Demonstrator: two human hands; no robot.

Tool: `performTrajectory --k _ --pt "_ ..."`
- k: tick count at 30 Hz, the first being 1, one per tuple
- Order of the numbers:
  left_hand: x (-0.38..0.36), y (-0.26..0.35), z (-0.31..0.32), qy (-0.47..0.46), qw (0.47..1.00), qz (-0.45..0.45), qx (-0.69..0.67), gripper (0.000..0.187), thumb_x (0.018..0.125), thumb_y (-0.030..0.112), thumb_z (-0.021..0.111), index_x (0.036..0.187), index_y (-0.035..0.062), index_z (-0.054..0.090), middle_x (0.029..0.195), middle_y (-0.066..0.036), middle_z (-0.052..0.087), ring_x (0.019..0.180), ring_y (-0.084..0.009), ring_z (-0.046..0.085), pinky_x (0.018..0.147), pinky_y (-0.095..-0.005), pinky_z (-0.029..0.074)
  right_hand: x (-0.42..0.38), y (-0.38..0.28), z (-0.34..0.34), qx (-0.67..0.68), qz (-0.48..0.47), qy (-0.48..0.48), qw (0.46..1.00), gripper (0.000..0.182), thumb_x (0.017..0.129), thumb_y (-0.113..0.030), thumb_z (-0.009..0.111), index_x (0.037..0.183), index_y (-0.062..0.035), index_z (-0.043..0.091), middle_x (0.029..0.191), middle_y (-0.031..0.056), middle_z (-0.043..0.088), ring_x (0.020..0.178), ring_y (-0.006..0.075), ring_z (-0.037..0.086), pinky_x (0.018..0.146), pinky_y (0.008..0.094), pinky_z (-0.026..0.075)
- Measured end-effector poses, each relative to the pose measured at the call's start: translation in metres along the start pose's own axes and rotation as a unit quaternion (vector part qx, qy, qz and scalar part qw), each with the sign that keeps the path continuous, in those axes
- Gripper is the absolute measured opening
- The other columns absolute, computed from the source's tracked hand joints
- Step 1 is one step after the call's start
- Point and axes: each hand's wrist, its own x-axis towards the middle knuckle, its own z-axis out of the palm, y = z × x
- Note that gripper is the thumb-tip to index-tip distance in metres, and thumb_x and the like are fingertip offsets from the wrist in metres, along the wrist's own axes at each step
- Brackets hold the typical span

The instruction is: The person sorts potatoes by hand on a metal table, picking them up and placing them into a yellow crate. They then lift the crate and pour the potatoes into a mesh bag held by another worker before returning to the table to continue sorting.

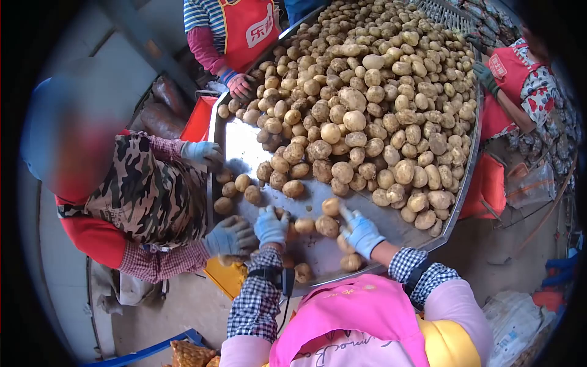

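My left hand point(271, 227), in a light blue glove, is curled over a potato point(280, 213) that is mostly hidden by the fingers. Light blue also covers my right hand point(363, 233), whose fingers point forward and apart beside a pale potato point(331, 207). Another potato point(345, 244) lies partly under that hand, with one more point(351, 263) just below it. Between my hands a brown potato point(327, 226) rests on the metal table point(306, 248). A single potato point(302, 273) sits by the near edge.
A large potato heap point(379, 98) covers the far side of the table. At left, a co-worker's gloved hand point(231, 237) is close to my left hand. Other co-workers stand at the far left and right edges. A yellow crate point(226, 276) and a red chute point(483, 189) flank the table.
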Motion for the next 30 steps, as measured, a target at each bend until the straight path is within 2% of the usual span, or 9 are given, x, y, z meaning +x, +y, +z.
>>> performTrajectory --k 6,8,10,13,17,22,25,27,30 --pt "-0.059 -0.039 -0.003 0.014 0.998 -0.049 -0.045 0.045 0.078 0.038 0.073 0.114 0.0124 0.061 0.110 -0.014 0.062 0.100 -0.0353 0.062 0.086 -0.0452 0.050 0.064 -0.036 0.000 0.051 -0.228 -0.014 0.972 0.051 0.086 -0.016 0.058 0.137 -0.0121 0.050 0.115 0.0203 0.058 0.096 0.0391 0.062 0.086 0.0472 0.051" --pt "-0.074 -0.052 -0.005 0.016 0.996 -0.065 -0.059 0.045 0.079 0.036 0.073 0.115 0.0109 0.061 0.111 -0.015 0.061 0.101 -0.0355 0.061 0.088 -0.0444 0.049 0.112 -0.057 -0.011 0.068 -0.222 0.095 0.968 0.045 0.085 -0.013 0.058 0.130 -0.0081 0.055 0.121 0.0204 0.057 0.101 0.0393 0.061 0.087 0.0469 0.051" --pt "-0.081 -0.067 -0.003 0.047 0.991 -0.028 -0.123 0.046 0.080 0.031 0.073 0.118 0.0078 0.060 0.114 -0.016 0.060 0.106 -0.0354 0.059 0.093 -0.0429 0.048 0.147 -0.090 -0.027 -0.010 -0.129 0.018 0.991 0.049 0.086 -0.016 0.058 0.133 -0.0066 0.050 0.141 0.0220 0.044 0.119 0.0372 0.055 0.100 0.0435 0.047" --pt "-0.088 -0.068 -0.002 0.063 0.978 -0.048 -0.191 0.048 0.081 0.023 0.072 0.122 0.0037 0.058 0.119 -0.019 0.057 0.112 -0.0356 0.056 0.099 -0.0428 0.045 0.180 -0.113 -0.022 -0.024 0.007 -0.085 0.996 0.056 0.084 -0.015 0.058 0.138 -0.0114 0.046 0.143 0.0233 0.040 0.122 0.0396 0.053 0.100 0.0447 0.047" --pt "-0.099 -0.056 -0.005 0.083 0.969 -0.054 -0.227 0.055 0.081 0.024 0.074 0.127 0.0015 0.054 0.123 -0.021 0.054 0.116 -0.0373 0.052 0.101 -0.0440 0.042 0.145 -0.121 0.026 -0.100 -0.087 -0.155 0.979 0.052 0.083 -0.014 0.059 0.134 -0.0134 0.053 0.139 0.0254 0.044 0.119 0.0405 0.055 0.099 0.0444 0.048" --pt "-0.101 -0.041 -0.033 0.008 0.981 -0.001 -0.195 0.073 0.073 0.033 0.079 0.134 0.0051 0.050 0.134 -0.023 0.049 0.125 -0.0399 0.046 0.107 -0.0444 0.039 0.069 -0.093 0.050 0.157 -0.223 -0.102 0.957 0.050 0.080 -0.015 0.063 0.129 -0.0096 0.057 0.132 0.0230 0.051 0.114 0.0413 0.057 0.099 0.0433 0.047" --pt "-0.104 -0.038 -0.038 -0.024 0.993 0.029 -0.111 0.078 0.069 0.040 0.080 0.133 0.0067 0.052 0.136 -0.023 0.048 0.125 -0.0395 0.048 0.106 -0.0457 0.040 0.067 -0.053 -0.019 0.154 -0.118 0.196 0.961 0.034 0.078 -0.016 0.059 0.110 -0.0060 0.060 0.115 0.0245 0.056 0.103 0.0402 0.057 0.093 0.0455 0.048" --pt "-0.103 -0.032 -0.037 -0.010 0.990 0.033 -0.133 0.070 0.070 0.037 0.079 0.129 0.0056 0.056 0.133 -0.022 0.051 0.122 -0.0390 0.049 0.103 -0.0461 0.041 0.063 -0.019 -0.060 0.033 0.051 0.245 0.968 0.044 0.080 -0.016 0.060 0.122 -0.0086 0.053 0.129 0.0216 0.048 0.108 0.0400 0.057 0.091 0.0467 0.050" --pt "-0.098 -0.020 -0.030 0.022 0.989 0.023 -0.143 0.063 0.072 0.034 0.078 0.124 0.0047 0.058 0.128 -0.020 0.055 0.119 -0.0391 0.051 0.101 -0.0463 0.042 0.064 -0.001 -0.075 0.010 0.155 0.178 0.972 0.071 0.083 -0.018 0.064 0.147 -0.0173 0.032 0.149 0.0198 0.029 0.111 0.0438 0.058 0.093 0.0483 0.050"
